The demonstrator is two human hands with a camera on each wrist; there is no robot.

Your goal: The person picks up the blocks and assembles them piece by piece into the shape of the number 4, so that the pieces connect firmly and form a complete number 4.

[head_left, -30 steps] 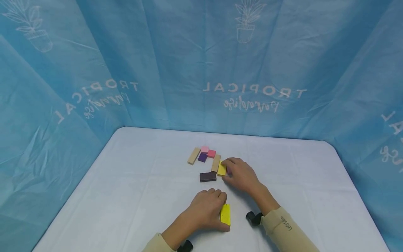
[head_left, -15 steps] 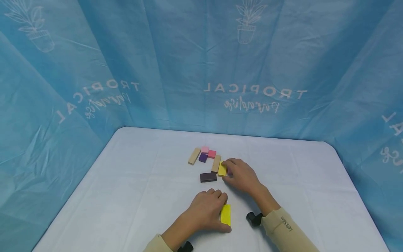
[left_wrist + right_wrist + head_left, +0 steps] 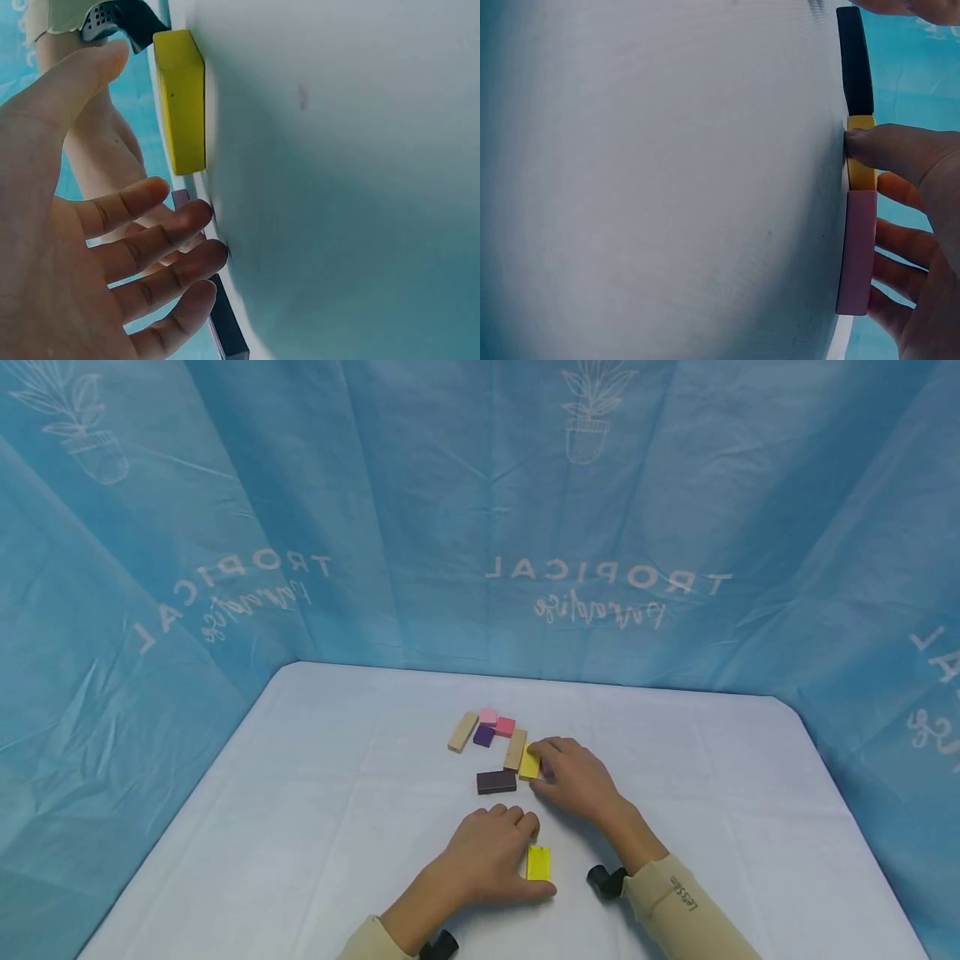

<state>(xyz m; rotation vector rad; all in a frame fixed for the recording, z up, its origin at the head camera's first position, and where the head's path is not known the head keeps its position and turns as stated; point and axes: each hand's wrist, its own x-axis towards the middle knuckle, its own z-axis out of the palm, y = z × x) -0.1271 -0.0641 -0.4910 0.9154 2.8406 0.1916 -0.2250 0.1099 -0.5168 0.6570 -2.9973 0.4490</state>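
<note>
In the head view my left hand (image 3: 487,857) is spread beside a yellow block (image 3: 538,863) lying on the white table; its thumb covers the block's near end. The left wrist view shows a gap between my fingers and that yellow block (image 3: 182,105). Farther off, my right hand (image 3: 576,779) pinches a second yellow block (image 3: 528,764), thumb on the near end and fingers at the far end. Along that block's right side lies a mauve block (image 3: 857,251), mostly hidden by my hand in the head view. A plain wooden block (image 3: 515,749) borders its left side.
A dark brown block (image 3: 497,782) lies just left of the pinched block's near end. Behind are another wooden block (image 3: 462,732), a light pink block (image 3: 488,717), a coral block (image 3: 505,727) and a dark purple block (image 3: 483,737). Blue printed curtains (image 3: 420,527) surround the table.
My left hand has shifted slightly; its thumb now covers the near end of the closer yellow block. My right hand and the other blocks stay put.
</note>
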